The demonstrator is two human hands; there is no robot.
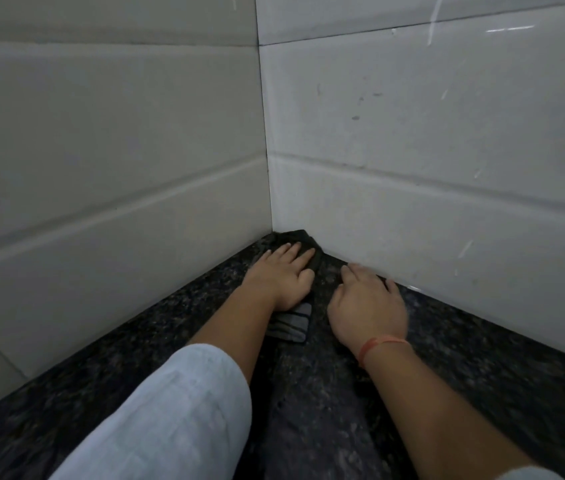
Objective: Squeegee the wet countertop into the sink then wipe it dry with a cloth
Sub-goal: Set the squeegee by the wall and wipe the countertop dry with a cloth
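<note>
Two hands low on table [482, 358] | left hand [279, 277]: fingers [295, 252] straight, pressing striped cloth [291, 323] into tiled corner [274, 220] | right hand [366, 308]: spread flat, holding nothing | cloth likely soft, limp, light; gather at near edge.

The left wall [101, 140] and right wall [447, 140] meet, closing the worktop [482, 375] corner where the cloth [291, 325] lies; nearer worktop is open.

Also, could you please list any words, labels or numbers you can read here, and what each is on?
No text can be read in this view.
The cloth under the left hand shows only pale stripes, no lettering.
The wall tiles, the dark countertop and the red thread on the right wrist bear no writing.
</note>
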